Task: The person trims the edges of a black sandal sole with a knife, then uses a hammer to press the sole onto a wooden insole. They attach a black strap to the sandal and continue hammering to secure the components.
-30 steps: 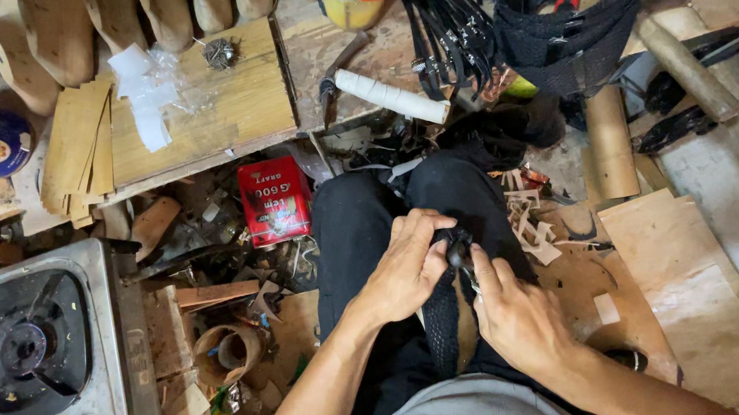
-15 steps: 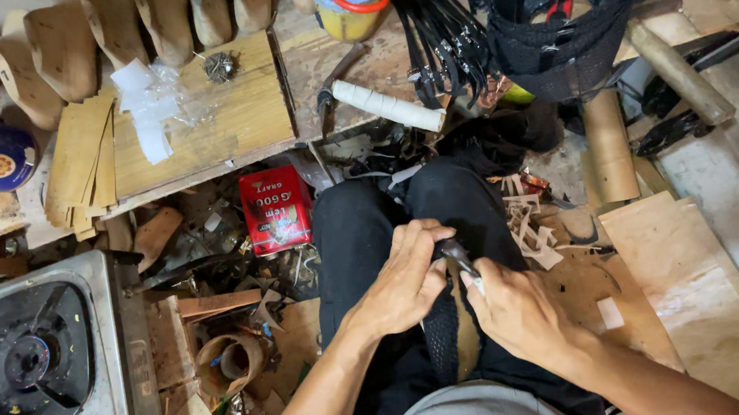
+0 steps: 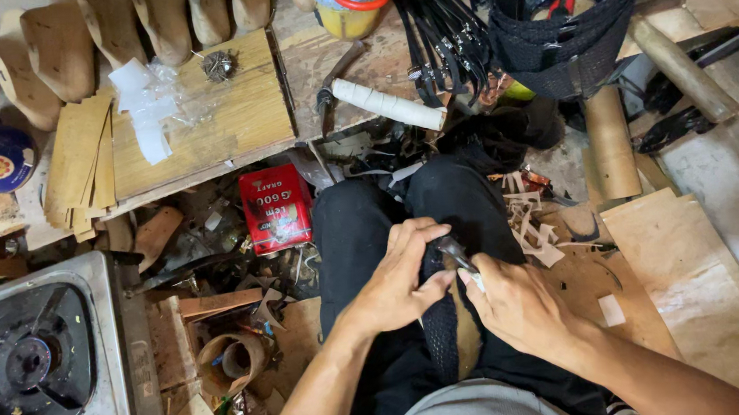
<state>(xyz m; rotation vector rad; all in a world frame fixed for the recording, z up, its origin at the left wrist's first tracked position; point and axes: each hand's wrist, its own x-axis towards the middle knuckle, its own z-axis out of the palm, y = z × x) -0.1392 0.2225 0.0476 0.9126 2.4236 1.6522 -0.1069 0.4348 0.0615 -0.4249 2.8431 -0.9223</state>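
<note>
Seated person, view straight down onto lap, centre of frame. Left hand [image 3: 396,286] curls over a dark woven strip [image 3: 440,334] lying on the black trousers [image 3: 350,235]; fingers closed on its upper end, pinning it. Right hand [image 3: 518,306] is closed around a small tool [image 3: 459,256] with a pale handle and dark metal tip.

Key relation: tool tip points up-left from the right hand, meeting the strip just beside the left fingertips. The strip's long axis runs top to bottom of frame, down between the two wrists. Both hands touch the work; the right one carries the tool.

Surroundings: cluttered floor with tan offcuts [image 3: 533,225] right of the knee, red tin [image 3: 275,208] left of it, gas stove [image 3: 30,366] lower left, wooden board [image 3: 205,124] and wooden shoe forms [image 3: 118,25] upper left, hammer [image 3: 379,101] top centre.
</note>
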